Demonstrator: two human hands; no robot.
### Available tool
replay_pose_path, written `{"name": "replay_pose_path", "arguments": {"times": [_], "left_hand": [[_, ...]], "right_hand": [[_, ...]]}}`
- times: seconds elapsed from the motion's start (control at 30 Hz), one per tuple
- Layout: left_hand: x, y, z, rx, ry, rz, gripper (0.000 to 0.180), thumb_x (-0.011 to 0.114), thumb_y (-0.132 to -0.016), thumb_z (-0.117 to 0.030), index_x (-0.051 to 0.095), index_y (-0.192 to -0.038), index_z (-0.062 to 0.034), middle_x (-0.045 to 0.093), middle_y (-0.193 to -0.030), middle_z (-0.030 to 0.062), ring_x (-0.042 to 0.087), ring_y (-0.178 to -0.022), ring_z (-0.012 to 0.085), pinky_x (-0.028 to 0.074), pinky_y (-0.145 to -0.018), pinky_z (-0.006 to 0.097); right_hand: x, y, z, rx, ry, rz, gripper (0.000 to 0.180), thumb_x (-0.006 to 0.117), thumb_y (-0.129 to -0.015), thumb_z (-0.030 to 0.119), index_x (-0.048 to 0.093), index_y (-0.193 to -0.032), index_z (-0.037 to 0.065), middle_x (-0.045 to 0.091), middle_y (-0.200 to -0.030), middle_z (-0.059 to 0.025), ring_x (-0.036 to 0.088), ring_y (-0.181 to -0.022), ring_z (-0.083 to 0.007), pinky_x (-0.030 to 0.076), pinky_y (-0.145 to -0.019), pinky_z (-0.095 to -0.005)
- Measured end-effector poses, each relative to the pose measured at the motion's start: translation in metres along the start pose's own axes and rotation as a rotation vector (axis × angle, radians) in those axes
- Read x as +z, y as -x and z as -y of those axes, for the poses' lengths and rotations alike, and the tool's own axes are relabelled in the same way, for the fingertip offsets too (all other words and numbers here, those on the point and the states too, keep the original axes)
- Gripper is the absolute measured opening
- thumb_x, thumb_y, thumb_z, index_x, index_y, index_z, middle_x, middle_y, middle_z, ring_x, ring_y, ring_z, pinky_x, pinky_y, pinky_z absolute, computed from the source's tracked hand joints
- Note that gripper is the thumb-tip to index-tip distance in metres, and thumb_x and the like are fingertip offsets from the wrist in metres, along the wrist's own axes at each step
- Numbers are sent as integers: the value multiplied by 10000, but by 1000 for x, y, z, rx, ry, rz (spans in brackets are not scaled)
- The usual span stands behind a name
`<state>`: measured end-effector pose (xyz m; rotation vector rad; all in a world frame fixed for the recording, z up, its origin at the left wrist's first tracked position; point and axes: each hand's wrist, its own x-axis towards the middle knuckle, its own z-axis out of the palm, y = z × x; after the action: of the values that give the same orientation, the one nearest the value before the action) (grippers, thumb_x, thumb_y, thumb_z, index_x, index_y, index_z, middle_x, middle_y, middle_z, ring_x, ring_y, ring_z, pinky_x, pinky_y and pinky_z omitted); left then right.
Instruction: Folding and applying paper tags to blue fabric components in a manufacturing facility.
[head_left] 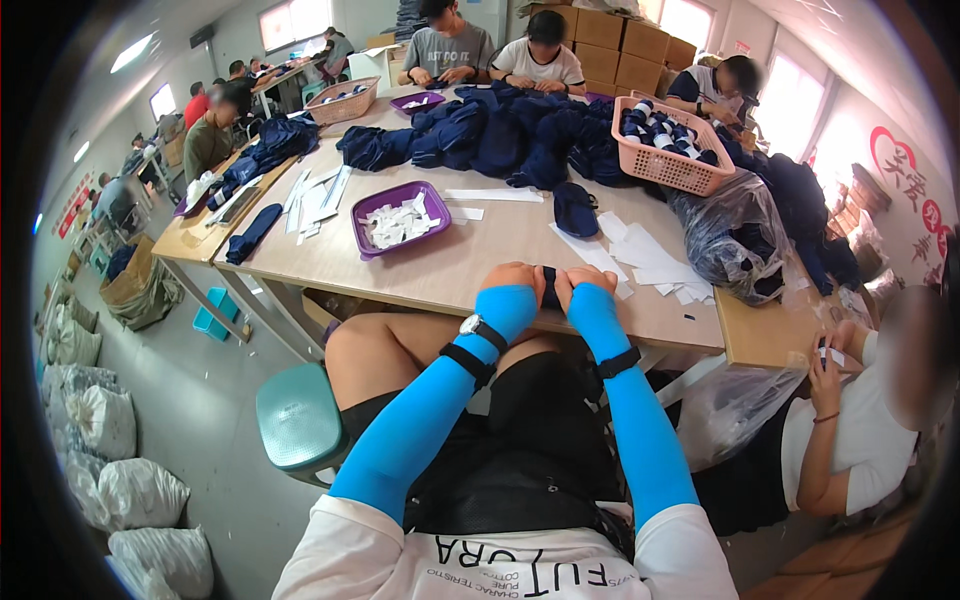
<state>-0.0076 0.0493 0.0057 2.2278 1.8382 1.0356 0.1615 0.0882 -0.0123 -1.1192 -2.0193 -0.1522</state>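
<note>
At 11 on our worktop [310, 262], white slips [400, 220]; 12, far side, navy heap [490, 135], prob. undone; 12, nr. edge, our L hand [512, 276] & R hand [588, 278], grip clamped on navy piece [549, 286]; 1, banded rolls [665, 132] in basket [665, 172] look done.

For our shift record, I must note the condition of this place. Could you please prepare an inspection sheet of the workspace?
Surface: light wood-toned table, in use.
Job's things: dark piece between the hands; navy fabric pile along the far side; purple tray of white slips; pink basket of dark-and-white bundles.
Clutter: loose white papers; clear plastic bag at the right.
Grip: left hand and right hand both closed on the dark piece.
Cables: nothing seen.
Surroundings: co-workers at the table; green stool and pale sacks on the floor at left.
</note>
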Motion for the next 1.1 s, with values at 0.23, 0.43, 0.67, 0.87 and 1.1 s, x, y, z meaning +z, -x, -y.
{"name": "replay_pose_path", "arguments": {"times": [0.23,0.43,0.67,0.87,1.1], "left_hand": [[1,23,-17,131,164,-303,97,653,-931,-18,667,-1026,-31,697,-1056,171,667,-913,418,555,-793,487],[9,39,-23,252,104,-454,216,728,-910,-72,687,-1120,-38,686,-1115,152,667,-988,399,561,-857,470],[13,28,-9,146,79,-345,146,674,-973,-134,712,-1081,-43,685,-1062,161,657,-973,399,549,-826,487],[15,12,-6,160,-9,-299,204,585,-1029,-191,723,-1001,-44,694,-982,163,638,-965,401,510,-916,489],[14,-7,2,180,-53,-170,244,551,-1030,-174,692,-899,-24,693,-919,193,634,-955,395,489,-937,467]], "right_hand": [[10,4,2,121,52,38,346,698,-959,308,717,-679,106,715,-727,-87,675,-798,-289,350,-854,-503],[11,-1,4,192,3,-154,318,735,-928,346,740,-708,115,712,-676,-84,686,-725,-300,365,-826,-469],[16,-6,11,-1,177,-439,229,670,-974,309,688,-843,122,744,-840,-82,695,-856,-320,402,-840,-463],[19,-5,2,67,-148,-121,231,649,-985,257,700,-875,60,685,-817,-161,658,-853,-354,444,-820,-492],[14,-18,8,19,-316,-99,291,619,-1011,210,662,-812,2,689,-839,-206,653,-832,-420,507,-739,-503]]}}
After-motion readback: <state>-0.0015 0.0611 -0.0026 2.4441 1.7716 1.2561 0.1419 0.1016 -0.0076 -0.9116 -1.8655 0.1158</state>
